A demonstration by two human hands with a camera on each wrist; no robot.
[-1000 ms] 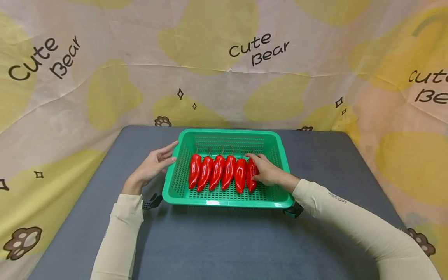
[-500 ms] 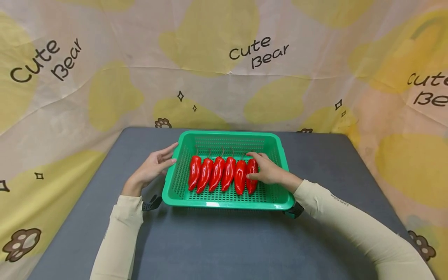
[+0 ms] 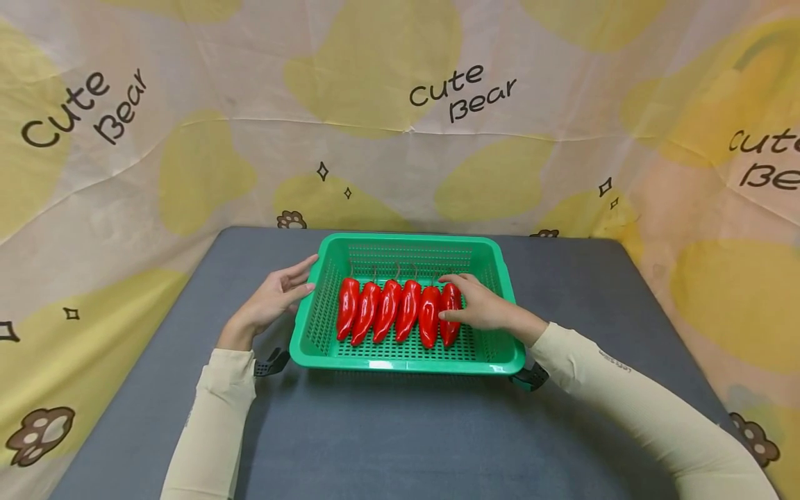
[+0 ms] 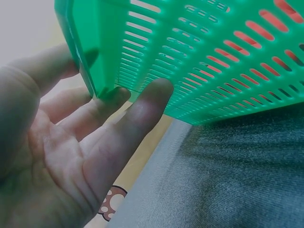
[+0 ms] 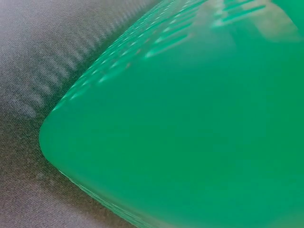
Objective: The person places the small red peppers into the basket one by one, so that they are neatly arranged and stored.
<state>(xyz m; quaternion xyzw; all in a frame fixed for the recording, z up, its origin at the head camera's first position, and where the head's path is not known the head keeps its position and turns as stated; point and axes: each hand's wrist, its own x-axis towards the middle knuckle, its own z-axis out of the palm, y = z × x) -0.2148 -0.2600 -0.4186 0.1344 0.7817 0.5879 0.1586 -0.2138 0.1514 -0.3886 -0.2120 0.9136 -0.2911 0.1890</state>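
Note:
Several shiny red chili peppers [image 3: 388, 310] lie side by side in a row in a green slotted plastic basket [image 3: 409, 364]. Their thin stems point toward the back. My left hand [image 3: 269, 300] touches the basket's left side with extended fingers; in the left wrist view, the thumb [image 4: 152, 102] lies against the slotted wall. My right hand [image 3: 480, 304] reaches inside the basket, its thumb and forefinger spread across the rightmost pepper [image 3: 450, 333], partly covering it. Whether they press on it is unclear. The basket's outer corner [image 5: 142, 123] hides most of that hand in the right wrist view.
The basket stands near the back of a dark grey table [image 3: 400, 437]. Behind and beside the table hangs a patterned cloth [image 3: 375, 83] with printed lettering. Dark wrist straps [image 3: 272, 362] show close to the basket's front corners.
My right thumb has shifted left across the rightmost pepper, and the right forearm has moved slightly right. The left hand, basket and row of peppers stay in place.

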